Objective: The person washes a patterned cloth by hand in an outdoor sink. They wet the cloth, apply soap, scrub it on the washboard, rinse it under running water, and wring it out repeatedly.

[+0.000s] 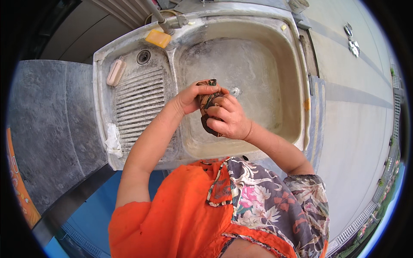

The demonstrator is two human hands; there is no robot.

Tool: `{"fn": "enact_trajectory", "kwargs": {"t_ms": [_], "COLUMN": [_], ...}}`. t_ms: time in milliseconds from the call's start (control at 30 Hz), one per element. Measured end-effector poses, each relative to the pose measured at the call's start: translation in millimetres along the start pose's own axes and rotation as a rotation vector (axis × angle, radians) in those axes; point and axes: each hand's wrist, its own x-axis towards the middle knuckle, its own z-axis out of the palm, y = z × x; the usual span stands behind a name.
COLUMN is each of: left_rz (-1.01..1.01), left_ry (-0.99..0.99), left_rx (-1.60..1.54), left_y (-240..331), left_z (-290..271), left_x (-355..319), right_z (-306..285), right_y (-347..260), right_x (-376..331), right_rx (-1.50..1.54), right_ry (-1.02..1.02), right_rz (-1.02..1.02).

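Both hands meet over the left part of the large sink basin (266,26), gripping a small bundle of wet-looking patterned cloth (206,102) in brown and black. My left hand (190,96) is closed round its upper left side, the thumb lying across the top. On the lower right, the fingers of my right hand (230,118) are curled over the cloth with knuckles up. A dark end of it hangs below the right fingers. Most of the bundle is covered by the hands, so its full shape cannot be seen. Shallow water appears to lie in the basin beneath.
Left of the basin is a ribbed washboard (140,101) with a round drain (143,56). A pink scrubbing brush (116,72), a crumpled white cloth (113,140) and an orange-yellow soap bar (158,38) lie around it. The faucet (167,26) rises behind the divider.
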Motion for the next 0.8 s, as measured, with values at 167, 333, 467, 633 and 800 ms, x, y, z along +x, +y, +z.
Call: {"fn": "enact_trajectory", "kwargs": {"t_ms": [167, 333, 467, 633, 800], "left_rz": [0.102, 0.243, 0.167, 0.282, 0.359], "left_ry": [-0.325, 0.017, 0.090, -0.119, 0.179], "left_rx": [0.009, 0.039, -0.502, -0.668, -0.499], "left_y": [10, -27, -56, -95, -97], "left_z": [2, 12, 1, -5, 1], "left_x": [-15, -3, -7, -18, -6], "right_z": [-14, -13, -16, -4, 21], "right_y": [8, 2, 5, 27, -12], "right_x": [-10, -2, 26, 30, 6], "right_rx": [-0.021, -0.101, 0.086, 0.707, 0.102], "right_ry": [0.052, -0.029, 0.404, 0.980, 0.474], "right_rz": [-0.045, -0.118, 0.756, 1.406, 0.958]}}
